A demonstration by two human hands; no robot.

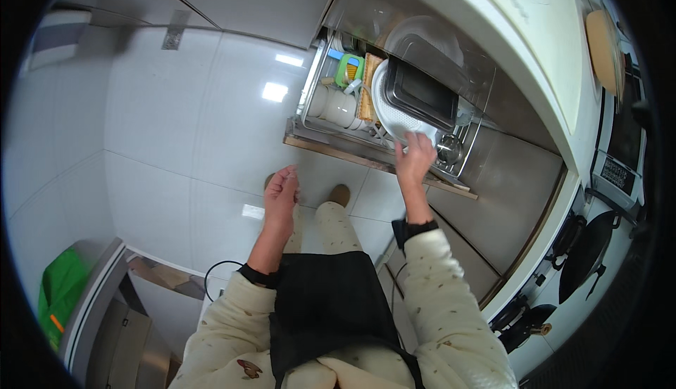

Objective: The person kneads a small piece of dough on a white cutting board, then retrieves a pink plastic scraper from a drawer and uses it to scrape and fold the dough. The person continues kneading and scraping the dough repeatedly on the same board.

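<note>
My right hand reaches over the front of a pulled-out wire drawer, its fingers at the rim of a white perforated basket; whether they grip it I cannot tell. On the basket lies a dark rectangular baking tray, tilted. A clear glass or metal vessel stands just right of the hand. My left hand is raised over the floor, left of the drawer, fingers curled together with nothing visible in them. The drawer also holds white bowls, a green-framed item and a woven tan basket.
A pale countertop curves along the right, above the drawer. Beyond it are a wok, a smaller black pan and a stove. A green bag is at the lower left, beside an open cabinet.
</note>
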